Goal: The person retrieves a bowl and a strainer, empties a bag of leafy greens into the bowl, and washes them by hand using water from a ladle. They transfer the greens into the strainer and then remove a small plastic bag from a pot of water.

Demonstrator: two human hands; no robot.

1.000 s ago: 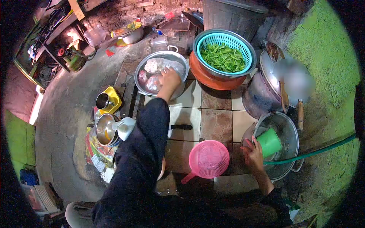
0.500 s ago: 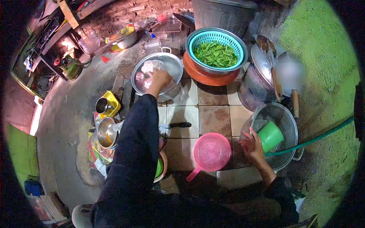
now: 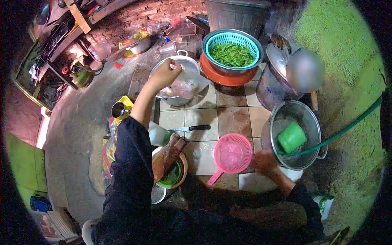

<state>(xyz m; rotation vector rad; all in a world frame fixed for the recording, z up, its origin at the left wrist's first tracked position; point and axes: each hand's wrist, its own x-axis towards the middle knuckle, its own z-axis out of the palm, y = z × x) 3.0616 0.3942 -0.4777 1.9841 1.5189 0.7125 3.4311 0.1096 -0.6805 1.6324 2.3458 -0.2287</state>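
Note:
My left hand is closed, pinching a clear plastic bag with pale and reddish contents I cannot make out. The bag hangs over the near side of a metal pot. Smeared by motion, my right hand is low over the tiles, between the handled pink plastic strainer and a large aluminium pot. Inside that pot lie a green plastic dipper and the end of a green hose. A black-handled knife rests on the tiles between my arms.
Cut green vegetables fill a turquoise colander within a metal bowl, on an orange-red basin. A lidded pot stands to its right. A wooden board leans over a tub beside my left arm.
My left hand has lifted the plastic bag up from inside the metal pot. My right hand has left the aluminium pot's rim and moved down toward the strainer. The view has shifted slightly.

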